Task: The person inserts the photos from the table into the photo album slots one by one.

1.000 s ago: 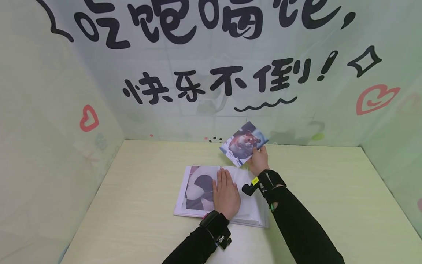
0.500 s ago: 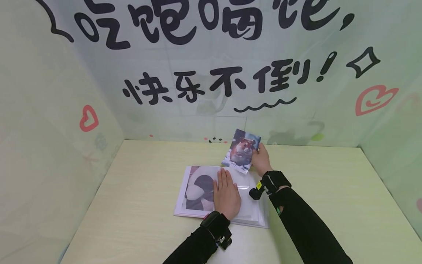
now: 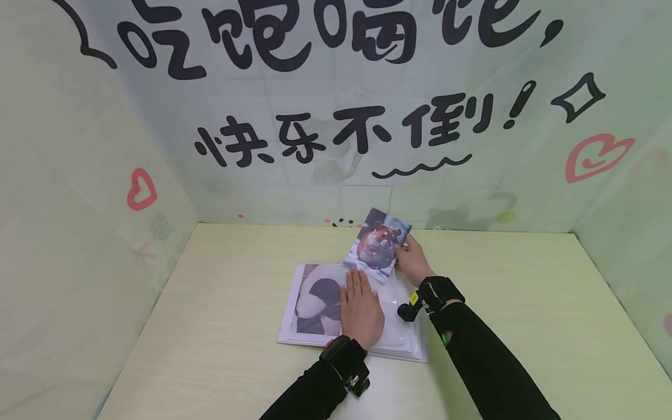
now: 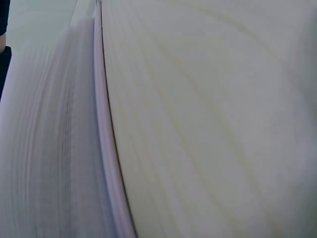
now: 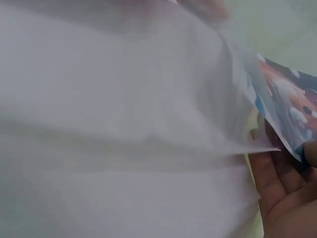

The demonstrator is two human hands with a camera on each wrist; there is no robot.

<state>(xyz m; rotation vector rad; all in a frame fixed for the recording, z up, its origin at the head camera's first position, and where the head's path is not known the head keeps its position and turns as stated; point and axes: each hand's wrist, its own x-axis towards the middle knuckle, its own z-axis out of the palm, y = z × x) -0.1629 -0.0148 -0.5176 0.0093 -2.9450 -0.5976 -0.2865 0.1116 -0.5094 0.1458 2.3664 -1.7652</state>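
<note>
An open photo album lies on the table, a picture of a pale and dark animal on its left page. My left hand rests on the album near the spine with straight fingers. Between the thumb and fingers of my right hand is a photo of a hamster, pinched at its right edge and tilted. The photo's lower end overlaps the top of the right page. In the right wrist view a clear-looking sleeve has a loose edge by the fingers; whether the photo is inside it I cannot tell.
The light wooden table stretches around the album. Behind it stands a printed backdrop with large black lettering, and pale panels close off both sides. In the left wrist view the album's page stack borders the tabletop.
The hamster photo has come down and left with my right hand, from behind the album to over the right page's top. It also turned more upright. My left hand has stayed put.
</note>
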